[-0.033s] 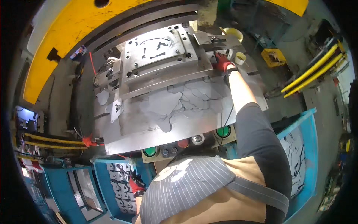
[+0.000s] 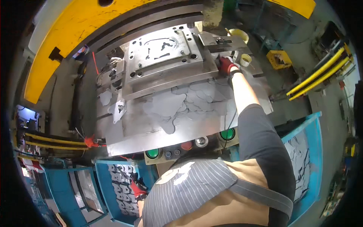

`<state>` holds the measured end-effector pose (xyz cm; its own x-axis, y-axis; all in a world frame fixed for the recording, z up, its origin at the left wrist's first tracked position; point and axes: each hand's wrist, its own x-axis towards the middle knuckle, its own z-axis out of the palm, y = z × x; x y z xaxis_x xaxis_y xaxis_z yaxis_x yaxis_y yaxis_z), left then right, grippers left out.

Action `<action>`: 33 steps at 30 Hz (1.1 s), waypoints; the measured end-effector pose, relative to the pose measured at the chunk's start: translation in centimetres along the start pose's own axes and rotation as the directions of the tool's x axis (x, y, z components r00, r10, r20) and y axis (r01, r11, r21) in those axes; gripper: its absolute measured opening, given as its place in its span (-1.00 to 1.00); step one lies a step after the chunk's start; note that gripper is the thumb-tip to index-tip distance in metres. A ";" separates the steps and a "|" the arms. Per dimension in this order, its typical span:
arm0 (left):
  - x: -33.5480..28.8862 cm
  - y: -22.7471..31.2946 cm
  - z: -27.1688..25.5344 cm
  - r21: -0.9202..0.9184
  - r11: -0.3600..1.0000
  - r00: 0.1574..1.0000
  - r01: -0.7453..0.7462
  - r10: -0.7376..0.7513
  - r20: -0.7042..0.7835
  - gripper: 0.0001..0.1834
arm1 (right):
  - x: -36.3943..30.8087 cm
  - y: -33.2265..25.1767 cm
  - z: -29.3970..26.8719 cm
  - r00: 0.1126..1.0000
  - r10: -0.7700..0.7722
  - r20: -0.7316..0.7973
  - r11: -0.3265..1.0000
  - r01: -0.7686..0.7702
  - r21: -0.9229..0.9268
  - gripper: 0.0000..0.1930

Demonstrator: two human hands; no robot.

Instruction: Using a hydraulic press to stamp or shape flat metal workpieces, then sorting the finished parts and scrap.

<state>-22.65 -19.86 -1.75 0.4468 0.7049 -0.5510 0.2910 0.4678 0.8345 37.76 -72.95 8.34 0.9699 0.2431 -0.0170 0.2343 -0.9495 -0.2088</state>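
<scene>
My right hand point(image 2: 227, 66), in a red glove with dark fingertips, reaches to the right end of the steel die block point(image 2: 168, 77). Its fingertips blend into the dark gap there, so their grip is unclear. My left hand point(image 2: 138, 188), also in a red and black glove, is low at my left side above a blue bin point(image 2: 107, 189). Its fingers are curled, and something thin and dark juts from them over stacked grey metal parts point(image 2: 124, 195). Flat grey metal sheet pieces point(image 2: 166, 104) lie overlapping on the press table point(image 2: 132, 142) before the die.
The yellow press frame point(image 2: 64, 34) arches above. A control panel with green buttons point(image 2: 152, 153) lines the table's front edge. Right of the die are a small cup point(image 2: 245, 59) and a clamp point(image 2: 221, 41). Another blue bin point(image 2: 315, 151) with metal pieces stands at my right.
The view has shifted slightly. My right hand has drawn back a little beside the die, and its fingers show less. The left hand stays over the bin.
</scene>
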 end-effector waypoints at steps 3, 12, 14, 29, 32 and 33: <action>-1.7 0.0 -1.8 -0.045 0.997 0.985 -0.067 0.059 -0.160 -0.55 | -3.1 -2.6 2.3 0.998 0.051 -0.046 0.983 -0.058 -0.173 -0.42; -2.1 5.6 4.0 0.372 0.845 0.807 -0.384 0.503 -0.309 -0.56 | -14.9 -5.1 -1.6 0.908 0.409 -0.084 0.912 -0.409 0.028 -0.07; 2.2 5.4 2.6 0.690 0.500 0.619 -0.524 0.780 -0.096 -0.57 | -14.8 -4.8 -0.6 0.880 0.473 -0.043 0.860 -0.450 0.240 -0.02; 0.8 29.6 44.7 0.182 0.525 0.332 -0.832 0.207 0.920 -0.59 | -30.3 -1.3 6.0 0.879 0.119 -0.461 0.933 0.059 0.354 -0.57; -0.1 28.1 47.1 0.260 0.234 0.320 -0.937 0.270 0.908 -0.63 | -33.1 -1.3 5.7 0.864 0.483 -0.139 0.303 -0.017 0.953 -0.60; -0.9 27.8 47.6 0.275 0.143 0.306 -0.951 0.306 0.902 -0.64 | -33.6 -2.3 4.5 0.853 0.518 0.057 -0.059 -0.031 0.998 -0.63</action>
<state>25.31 -32.84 22.13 0.9885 -0.1218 0.0897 -0.1509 -0.7497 0.6444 4.36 -78.06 5.03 0.9451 -0.2736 -0.1785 -0.1104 0.2466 -0.9628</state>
